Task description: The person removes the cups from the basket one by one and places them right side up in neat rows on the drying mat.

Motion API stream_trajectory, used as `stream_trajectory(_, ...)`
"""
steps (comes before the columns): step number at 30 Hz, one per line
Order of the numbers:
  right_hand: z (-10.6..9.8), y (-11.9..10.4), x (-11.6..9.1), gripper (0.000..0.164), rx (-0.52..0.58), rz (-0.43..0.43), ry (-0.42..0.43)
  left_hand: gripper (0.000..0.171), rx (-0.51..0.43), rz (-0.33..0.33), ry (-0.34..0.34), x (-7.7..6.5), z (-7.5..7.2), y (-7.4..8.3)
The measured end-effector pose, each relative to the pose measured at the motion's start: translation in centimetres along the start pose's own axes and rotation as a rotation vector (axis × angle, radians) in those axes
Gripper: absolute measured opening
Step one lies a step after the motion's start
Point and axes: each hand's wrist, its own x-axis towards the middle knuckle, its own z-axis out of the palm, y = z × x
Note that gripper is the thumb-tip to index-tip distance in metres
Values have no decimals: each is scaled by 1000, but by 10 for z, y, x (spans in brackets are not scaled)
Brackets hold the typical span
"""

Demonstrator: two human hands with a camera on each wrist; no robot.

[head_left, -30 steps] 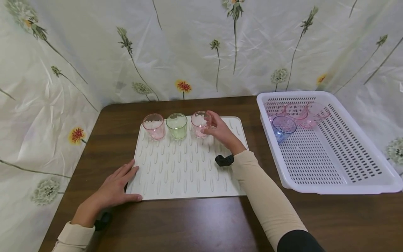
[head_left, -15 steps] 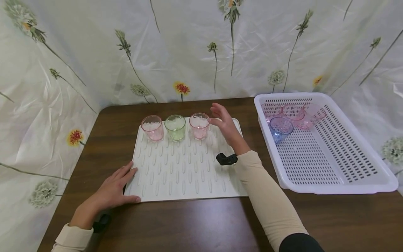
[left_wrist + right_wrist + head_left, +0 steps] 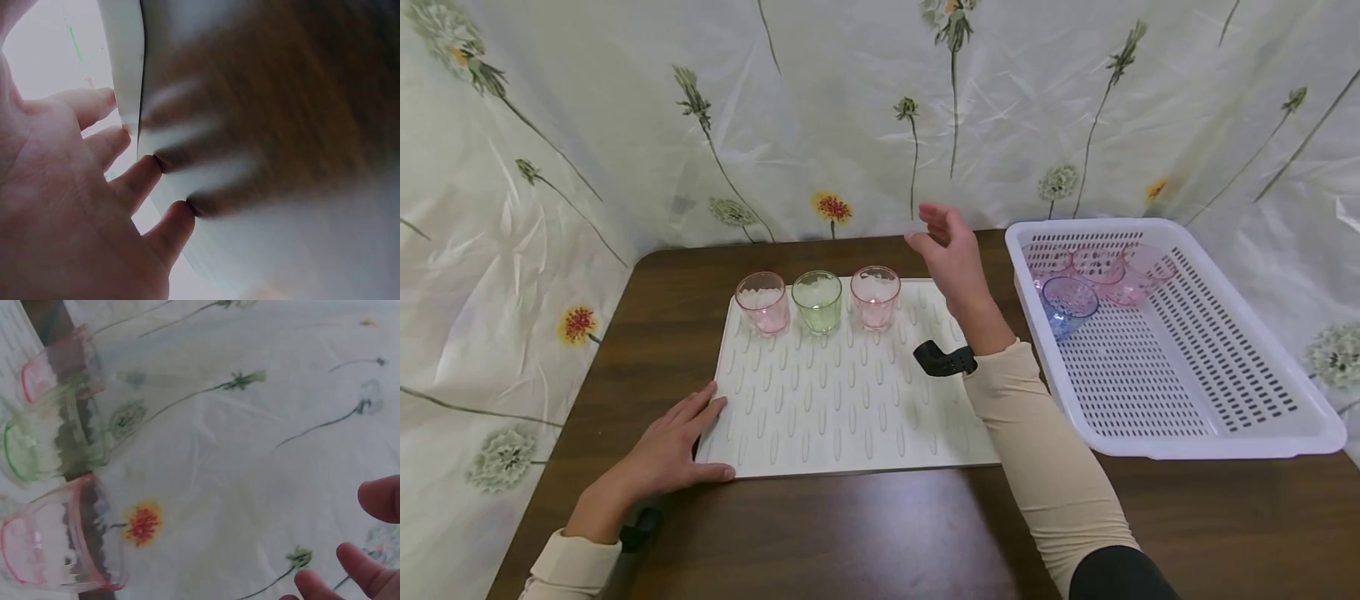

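Three clear tinted glasses stand upright in a row along the far edge of a white ridged mat (image 3: 850,417): a pink glass (image 3: 764,305) at left, a green glass (image 3: 817,303) in the middle, another pink glass (image 3: 876,298) at right. My right hand (image 3: 957,258) is raised above the mat's far right corner, apart from the nearest pink glass, with nothing in its fingers. At the mat's near left corner my left hand (image 3: 666,446) rests, thumb and fingers spread. In the left wrist view its fingertips (image 3: 178,219) touch the mat's edge and the table.
To the right, a white perforated basket (image 3: 1195,446) holds a blue glass (image 3: 1070,308) and several pink glasses (image 3: 1138,275) in its far left part. A brown wooden table (image 3: 850,533) lies under everything. A flower-printed sheet (image 3: 850,108) hangs behind.
My right hand has let go of the right pink glass, then risen away and to the right. That glass stays on the mat. My left hand keeps its place.
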Motion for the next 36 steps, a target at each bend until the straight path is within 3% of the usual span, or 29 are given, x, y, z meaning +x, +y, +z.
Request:
stream_trajectory(8,-12,-58,-7,43,-18,-85,6,105,6,-4,-3,-1,0,-3)
stream_trajectory(13,-27,-80,-11,43,-119,-143,-15,104,2,8,6,-1,0,-3)
stream_trajectory(19,-60,-101,-18,45,-286,-175,-23,104,-10,6,-6,1,-1,0)
stream_trajectory(25,-97,-108,-19,48,-400,-123,-38,104,-2,3,-11,2,-1,1)
stream_trajectory(36,-147,-98,-21,50,-520,-50,-36,103,6,8,3,1,1,-2)
